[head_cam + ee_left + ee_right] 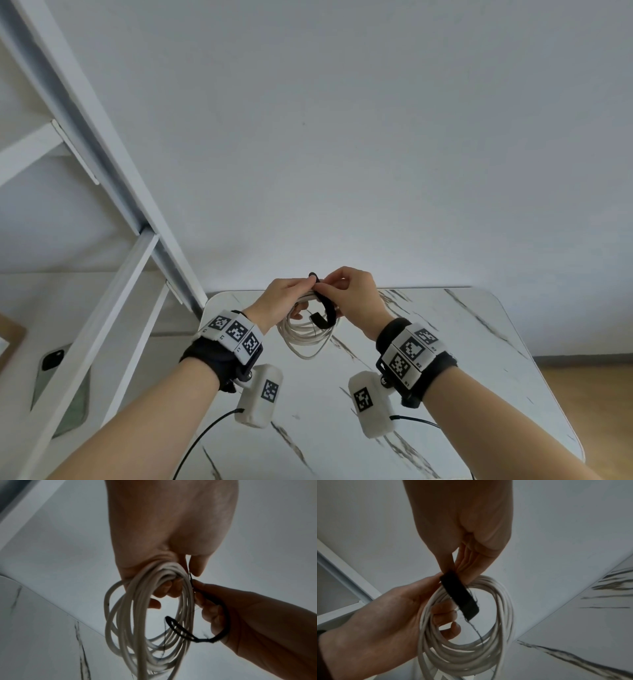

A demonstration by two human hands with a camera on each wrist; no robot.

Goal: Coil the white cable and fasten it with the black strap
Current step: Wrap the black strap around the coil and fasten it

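Your left hand [281,301] grips the top of the coiled white cable [306,337], fingers curled through the loops, so the coil hangs in the air above the far part of the marble-patterned table [445,359]; your right hand [352,301] pinches the black strap [327,310] between thumb and fingertips, just at the top of the coil where your two hands meet; the coiling looks finished, and the step in hand seems to be fastening; the strap curves down and under beside the bundle, its free end loose inside the ring of loops, not yet closed on itself. The next move, as I judge it, calls for drawing that free end round all the strands and pressing it onto the held end while your left hand keeps the loops gathered; a stray loop could slip outside the band. Hard to tell: whether the strap already passes behind the bundle, since your fingers cover the crossing; the cable's plugs are not visible; both wrist views are dim, and the coil's bottom is cut off in them; loose threads trail from the strap.
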